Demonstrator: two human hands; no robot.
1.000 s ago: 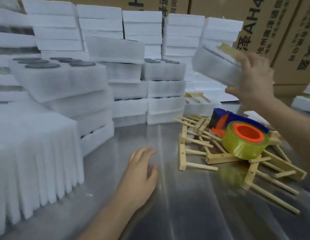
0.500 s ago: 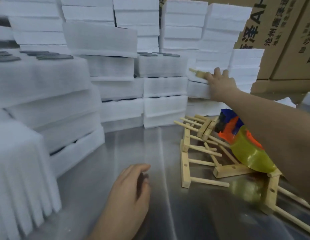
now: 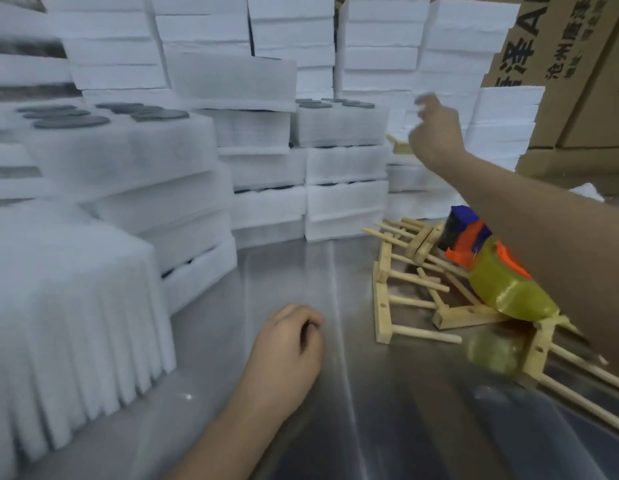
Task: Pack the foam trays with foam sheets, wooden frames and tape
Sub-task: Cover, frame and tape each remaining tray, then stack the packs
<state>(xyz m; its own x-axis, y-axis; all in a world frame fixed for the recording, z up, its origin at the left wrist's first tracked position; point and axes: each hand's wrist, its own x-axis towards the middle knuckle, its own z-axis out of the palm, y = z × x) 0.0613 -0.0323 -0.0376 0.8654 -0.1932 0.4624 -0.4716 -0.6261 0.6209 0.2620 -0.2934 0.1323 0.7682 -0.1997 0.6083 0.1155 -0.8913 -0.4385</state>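
Table of shiny steel (image 3: pixel 335 427) runs from 6 o'clock up to a wall of stacked white foam trays (image 3: pixel 346 126) spanning 10 to 1 o'clock. Brown printed cardboard boxes (image 3: pixel 578 81) stand behind at 2. Thick pile of white foam sheets (image 3: pixel 76 323) at 9, cut edges facing the viewer. Loose pale wooden frames (image 3: pixel 401 289) heaped at 3 to 4. Blue-and-orange tape dispenser with a yellowish roll (image 3: pixel 491 275) lies on top of them.

Change: packed white foam bundle (image 3: pixel 410 176) now sits on the low stack at 1 o'clock, a wooden frame end poking out above it. A second ago the right hand (image 3: pixel 436 133) was carrying it through the air; half a second ago it was pressing it into place. That hand has since lifted clear, fingers loosely bent and holding nothing (motion blur, so finger detail is poor). Left hand (image 3: pixel 287 344), flat on the table a second ago, is now curled into a fist at 6, nothing in it. Hands well apart.

Reading: one pack looks finished and stowed. Next cycle likely starts with a fresh tray, with sheets, frames and tape all within reach.
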